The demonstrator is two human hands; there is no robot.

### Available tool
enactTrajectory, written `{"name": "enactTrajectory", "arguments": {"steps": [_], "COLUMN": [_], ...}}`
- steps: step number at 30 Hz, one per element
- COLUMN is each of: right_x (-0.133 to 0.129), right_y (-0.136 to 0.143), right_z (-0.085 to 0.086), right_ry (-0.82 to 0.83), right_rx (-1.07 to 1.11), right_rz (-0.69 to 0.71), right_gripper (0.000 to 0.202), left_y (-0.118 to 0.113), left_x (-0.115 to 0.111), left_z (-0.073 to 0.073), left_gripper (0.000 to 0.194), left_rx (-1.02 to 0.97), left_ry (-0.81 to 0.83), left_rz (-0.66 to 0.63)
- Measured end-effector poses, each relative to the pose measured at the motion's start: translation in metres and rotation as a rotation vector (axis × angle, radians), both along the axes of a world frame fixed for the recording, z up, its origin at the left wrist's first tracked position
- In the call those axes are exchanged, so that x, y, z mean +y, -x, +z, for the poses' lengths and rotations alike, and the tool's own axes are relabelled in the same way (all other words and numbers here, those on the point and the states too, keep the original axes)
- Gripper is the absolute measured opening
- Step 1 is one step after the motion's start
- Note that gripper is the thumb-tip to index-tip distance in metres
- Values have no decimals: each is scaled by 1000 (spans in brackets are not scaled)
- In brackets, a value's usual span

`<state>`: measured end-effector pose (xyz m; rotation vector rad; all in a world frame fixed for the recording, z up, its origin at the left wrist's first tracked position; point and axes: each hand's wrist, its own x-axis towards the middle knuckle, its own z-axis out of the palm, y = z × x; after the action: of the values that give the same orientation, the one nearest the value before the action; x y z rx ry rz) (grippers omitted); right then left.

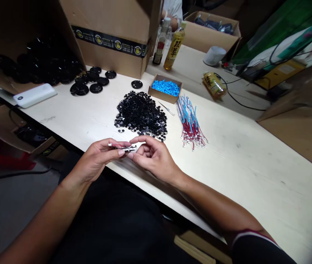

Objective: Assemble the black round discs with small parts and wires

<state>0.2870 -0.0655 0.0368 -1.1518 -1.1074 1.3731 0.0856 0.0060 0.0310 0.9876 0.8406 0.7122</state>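
Observation:
My left hand [97,157] pinches a small black part [130,149] edge-on between thumb and fingers. A thin red wire with a white connector [110,145] comes off it. At the part's other end is my right hand [154,156], its curled index finger above and thumb below, both tips at the part. Fine detail there is too small to make out. Just beyond both hands lies a heap of small black round pieces [141,113]. Right of it is a bundle of red, blue and white wires [190,123] with white connectors.
Behind the heap stand a small carton of blue pieces [165,96] and a pointed tool [166,108]. Black round housings [92,77] and a white power bank [35,96] lie left. Further back are a large carton [112,22], bottles [174,46] and a person's arm [174,24].

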Motion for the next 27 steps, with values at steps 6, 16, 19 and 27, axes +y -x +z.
{"name": "enactTrajectory", "arguments": {"steps": [6, 16, 19, 27], "right_x": [1, 4, 5, 6], "right_y": [3, 2, 2, 1], "right_z": [2, 0, 0, 3], "right_ry": [-14, 32, 48, 81], "right_rx": [-15, -14, -6, 12], "right_rz": [-153, -150, -153, -159], "right_gripper": [38, 27, 26, 16], "left_y": [-3, -10, -10, -10], "left_x": [-4, -6, -6, -6], "left_z": [3, 5, 1, -2], "left_gripper": [19, 19, 16, 16], "left_rx": [-33, 28, 31, 51], "left_ry": [7, -96, -127, -176], "left_rz": [97, 127, 104, 88]}}
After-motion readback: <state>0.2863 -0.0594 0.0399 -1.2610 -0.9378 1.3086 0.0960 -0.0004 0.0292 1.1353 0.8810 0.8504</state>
